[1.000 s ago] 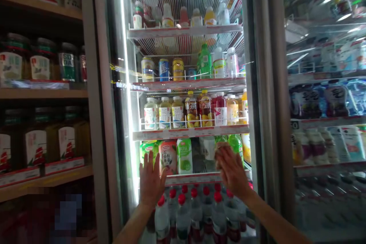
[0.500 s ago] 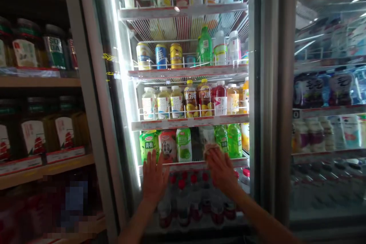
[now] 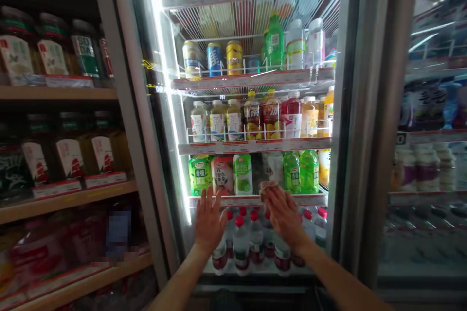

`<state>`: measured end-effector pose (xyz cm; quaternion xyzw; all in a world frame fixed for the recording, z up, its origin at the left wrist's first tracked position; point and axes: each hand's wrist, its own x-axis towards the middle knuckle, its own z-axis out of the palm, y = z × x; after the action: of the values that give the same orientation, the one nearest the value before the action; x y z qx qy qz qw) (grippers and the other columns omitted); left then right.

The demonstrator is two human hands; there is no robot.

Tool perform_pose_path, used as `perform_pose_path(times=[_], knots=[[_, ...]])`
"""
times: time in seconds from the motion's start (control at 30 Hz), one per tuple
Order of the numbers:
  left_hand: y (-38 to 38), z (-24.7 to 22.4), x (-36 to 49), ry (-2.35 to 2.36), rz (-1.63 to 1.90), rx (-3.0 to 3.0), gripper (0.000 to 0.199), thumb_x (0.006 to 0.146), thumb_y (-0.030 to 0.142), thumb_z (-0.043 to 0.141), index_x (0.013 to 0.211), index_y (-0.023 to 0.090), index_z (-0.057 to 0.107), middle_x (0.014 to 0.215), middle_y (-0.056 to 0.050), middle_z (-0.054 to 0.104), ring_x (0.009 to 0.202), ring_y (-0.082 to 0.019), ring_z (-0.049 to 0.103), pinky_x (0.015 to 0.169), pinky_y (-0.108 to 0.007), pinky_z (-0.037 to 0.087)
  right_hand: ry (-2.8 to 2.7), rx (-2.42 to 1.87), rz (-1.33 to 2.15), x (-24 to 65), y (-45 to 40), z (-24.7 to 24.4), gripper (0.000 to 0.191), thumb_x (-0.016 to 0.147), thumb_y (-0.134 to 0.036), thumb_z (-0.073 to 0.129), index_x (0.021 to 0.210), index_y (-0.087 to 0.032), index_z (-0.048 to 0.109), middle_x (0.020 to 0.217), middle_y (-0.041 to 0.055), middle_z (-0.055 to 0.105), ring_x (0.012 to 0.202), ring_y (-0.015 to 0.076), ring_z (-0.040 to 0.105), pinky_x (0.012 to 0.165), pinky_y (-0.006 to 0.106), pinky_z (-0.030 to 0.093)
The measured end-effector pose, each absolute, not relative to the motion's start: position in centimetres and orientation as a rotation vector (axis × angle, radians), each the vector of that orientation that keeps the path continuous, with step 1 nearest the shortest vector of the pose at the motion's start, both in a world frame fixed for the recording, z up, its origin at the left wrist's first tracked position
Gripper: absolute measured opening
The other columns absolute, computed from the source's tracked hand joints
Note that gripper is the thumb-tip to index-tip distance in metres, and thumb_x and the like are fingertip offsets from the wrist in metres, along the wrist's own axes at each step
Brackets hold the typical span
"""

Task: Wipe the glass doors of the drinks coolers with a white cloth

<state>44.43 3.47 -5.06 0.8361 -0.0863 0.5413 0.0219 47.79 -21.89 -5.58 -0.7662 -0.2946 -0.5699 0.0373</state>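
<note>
A tall glass door (image 3: 175, 248) stands between me and a lit fridge full of drinks. My left hand (image 3: 209, 226) is raised with its fingers spread, in front of the lower shelf edge and below the red carton (image 3: 223, 175); nothing is in it. My right hand (image 3: 284, 216) presses a light crumpled cloth (image 3: 269, 188) at the fingertips, in front of the shelf edge (image 3: 248, 200) and left of the green bottles (image 3: 292, 172). Whether the left palm touches the glass is hard to tell.
At the left, wooden shelves (image 3: 69, 199) hold large bottles. A metal door frame (image 3: 375, 121) rises at the right, with another glass-fronted fridge beyond it. Red-capped bottles (image 3: 241, 245) stand on the bottom level.
The whole view has shifted, so the fridge and left shelves appear further right. Against the shelves, my right hand with the cloth has moved slightly left; my left hand stays spread.
</note>
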Motion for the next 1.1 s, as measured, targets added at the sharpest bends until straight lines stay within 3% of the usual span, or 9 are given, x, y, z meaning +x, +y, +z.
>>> perform_pose_path(times=[0.17, 0.43, 0.67, 0.93, 1.1], knots=[[2.9, -5.4, 44.5, -0.213, 1.635, 2.582, 0.058, 0.084, 0.027, 0.045, 0.139, 0.021, 0.027, 0.148, -0.012, 0.021, 0.138, -0.028, 0.011, 0.108, -0.05, 0.025, -0.326, -2.217, -1.942, 48.7, -28.3, -2.8, 0.065, 0.084, -0.018, 0.044, 0.144, -0.017, 0.017, 0.147, 0.0144, 0.024, 0.135, 0.0305, 0.021, 0.103, 0.053, 0.026], [3.6, -5.4, 43.9, -0.29, 1.608, 2.651, 0.057, 0.085, 0.028, 0.044, 0.139, 0.022, 0.025, 0.149, -0.012, 0.018, 0.138, -0.027, 0.011, 0.106, -0.048, 0.029, -1.124, -2.394, -1.686, 47.3, -20.2, -5.8, 0.057, 0.08, -0.01, 0.042, 0.136, -0.021, 0.037, 0.135, 0.0049, 0.048, 0.133, 0.0207, 0.028, 0.11, 0.045, 0.018], [3.4, -5.8, 44.1, -0.249, 1.578, 2.625, 0.056, 0.084, 0.029, 0.045, 0.138, 0.02, 0.03, 0.149, -0.011, 0.021, 0.138, -0.028, 0.011, 0.108, -0.049, 0.025, -0.555, -2.193, -1.923, 49.3, -23.6, 3.6, 0.055, 0.085, -0.02, 0.041, 0.139, -0.014, 0.031, 0.143, 0.0139, 0.034, 0.137, 0.026, 0.018, 0.107, 0.049, 0.02], [3.9, -5.1, 43.0, -0.285, 1.54, 2.719, 0.055, 0.083, 0.025, 0.045, 0.137, 0.023, 0.032, 0.147, -0.01, 0.026, 0.137, -0.026, 0.018, 0.108, -0.048, 0.024, -1.554, -2.477, -1.594, 47.1, -20.8, -6.1, 0.05, 0.082, -0.01, 0.042, 0.131, -0.021, 0.043, 0.135, 0.0028, 0.048, 0.132, 0.0178, 0.029, 0.108, 0.04, 0.022], [3.8, -4.9, 42.8, -0.276, 1.554, 2.709, 0.055, 0.082, 0.026, 0.047, 0.136, 0.022, 0.034, 0.147, -0.011, 0.027, 0.136, -0.026, 0.019, 0.11, -0.048, 0.019, -1.093, -2.362, -1.793, 48.6, -19.6, 2.0, 0.051, 0.083, -0.012, 0.041, 0.133, -0.017, 0.041, 0.138, 0.0085, 0.044, 0.135, 0.0211, 0.024, 0.109, 0.045, 0.017]])
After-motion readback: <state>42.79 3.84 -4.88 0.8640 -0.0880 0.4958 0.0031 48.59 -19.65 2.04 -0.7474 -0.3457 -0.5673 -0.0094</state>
